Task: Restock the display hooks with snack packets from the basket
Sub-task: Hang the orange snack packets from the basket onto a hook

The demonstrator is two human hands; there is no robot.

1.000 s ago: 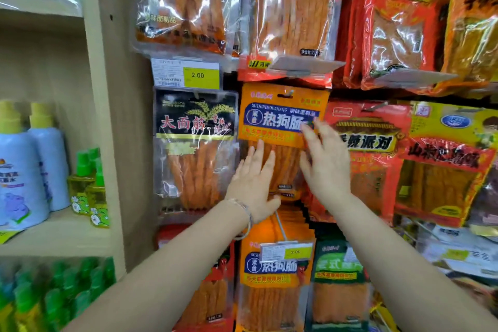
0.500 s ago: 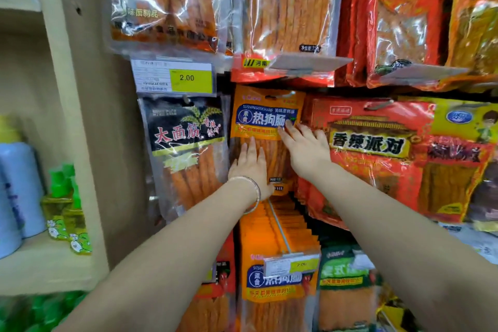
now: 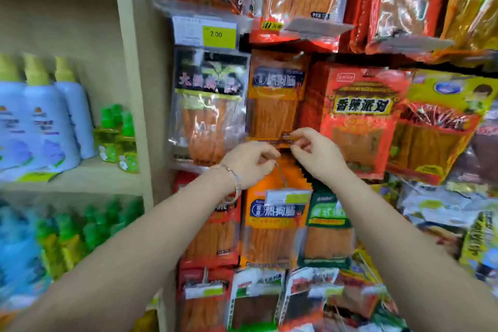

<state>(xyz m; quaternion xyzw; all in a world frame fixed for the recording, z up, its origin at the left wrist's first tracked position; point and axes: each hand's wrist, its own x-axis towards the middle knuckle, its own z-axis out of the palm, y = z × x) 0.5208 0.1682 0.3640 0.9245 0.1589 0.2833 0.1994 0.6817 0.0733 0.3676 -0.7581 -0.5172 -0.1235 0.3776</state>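
Both L hand (image 3: 249,163) & R hand (image 3: 316,155) fingers pinch orange pkt (image 3: 275,113); red pkt (image 3: 359,140) alongside.

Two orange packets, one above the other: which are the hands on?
Upper orange packet: right hand pinches its bottom edge, left hand beside it. Lower orange packet hangs below both hands.

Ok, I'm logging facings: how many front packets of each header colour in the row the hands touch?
Black-header packet: 1
Orange-header packet: 1
Red-header packet: 1
Yellow-header packet: 1
Total: 4, not counting the cut-off dark packet at far right.
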